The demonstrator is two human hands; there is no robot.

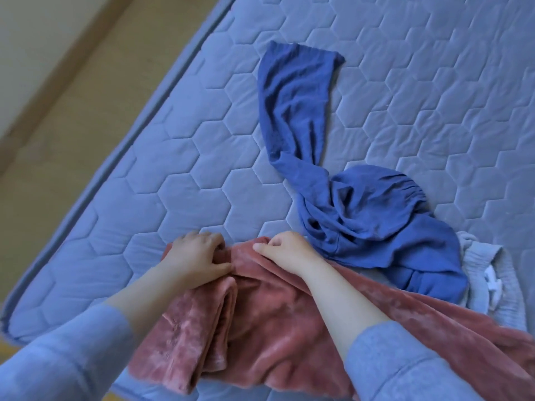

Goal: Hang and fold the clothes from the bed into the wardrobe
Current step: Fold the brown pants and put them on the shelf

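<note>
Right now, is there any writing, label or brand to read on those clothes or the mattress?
No readable text.
The pink garment, blue garment and mattress bear no writing.
A white scrap on the grey garment may be a label, but it is too blurred to tell.

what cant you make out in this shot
Head view:
pink garment: lower right cut off by the frame edge.
grey garment: mostly hidden under the blue garment.
left hand, right hand: some fingertips hidden, curled into pink fabric.
wardrobe: out of frame.
</note>
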